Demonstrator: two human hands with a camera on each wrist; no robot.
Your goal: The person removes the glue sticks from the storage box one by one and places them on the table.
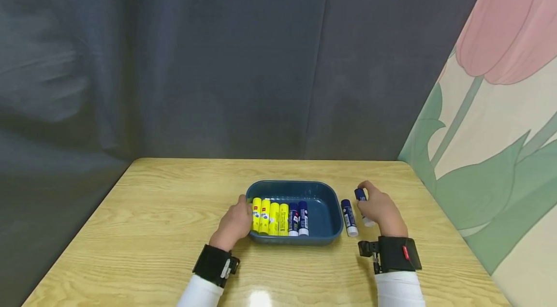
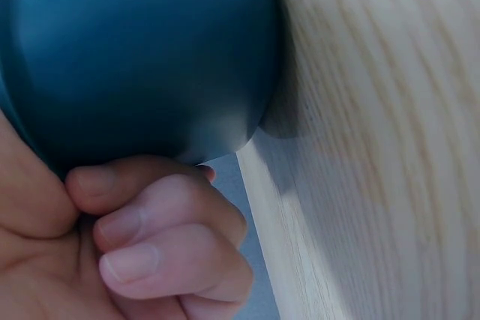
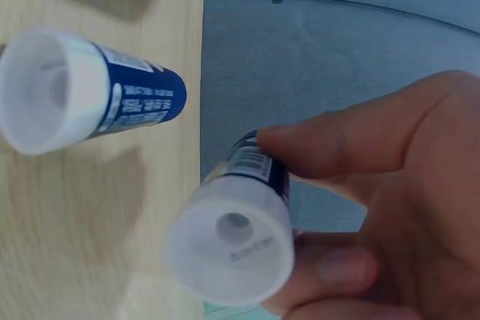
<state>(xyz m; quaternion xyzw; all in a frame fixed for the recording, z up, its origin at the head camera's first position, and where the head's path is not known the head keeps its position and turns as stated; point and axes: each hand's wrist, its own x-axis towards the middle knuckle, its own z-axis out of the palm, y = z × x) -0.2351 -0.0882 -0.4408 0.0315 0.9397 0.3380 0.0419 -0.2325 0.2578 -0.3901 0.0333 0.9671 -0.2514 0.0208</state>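
Right hand (image 1: 383, 210) is pinching a glue stick (image 3: 229, 260), fingers partly closed; left hand (image 1: 235, 225), curled, is gripping the tray (image 1: 291, 241). Likely best: keeping pinch steady, tray braced.

indoor tabletop setting, room type unclear, wood-grain table (image 1: 148, 229), dark curtain (image 1: 226, 65), tulip-patterned panel (image 1: 491, 128)

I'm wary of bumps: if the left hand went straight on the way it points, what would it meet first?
The left hand would first meet the dark teal, rounded rectangular, plastic-looking tray, whose left end it touches; beyond that, depth is unclear.
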